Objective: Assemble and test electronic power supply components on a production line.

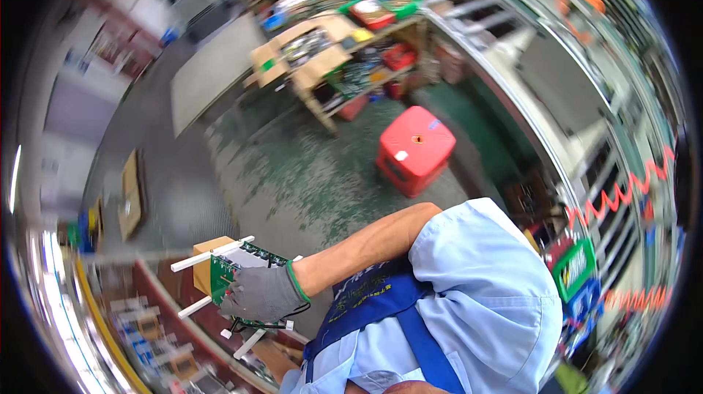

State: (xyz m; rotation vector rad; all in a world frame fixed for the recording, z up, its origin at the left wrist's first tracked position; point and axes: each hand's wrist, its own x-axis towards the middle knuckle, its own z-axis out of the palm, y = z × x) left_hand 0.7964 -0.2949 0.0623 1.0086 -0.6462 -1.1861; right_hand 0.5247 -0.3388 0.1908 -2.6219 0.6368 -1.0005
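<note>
My right arm reaches across my body from the right. At its end is my right hand (260, 295), in a grey glove with a green cuff, its fingers bent over a green circuit board (222, 275). White rods (212, 253) stick out from the board, and dark wires with small white connectors hang along its near side. My left forearm (272, 359) comes up from below towards the board. My left hand is hidden behind the board and the glove, so its fingers do not show. A brown cardboard piece (206, 271) shows just behind the board.
A red plastic stool (417, 141) stands on the worn green floor ahead. Beyond it is a wooden bench (322, 112) loaded with boxes and parts. A rack holding white-framed items (150, 324) lies at lower left. A metal line with coiled orange hoses (615, 200) runs along the right.
</note>
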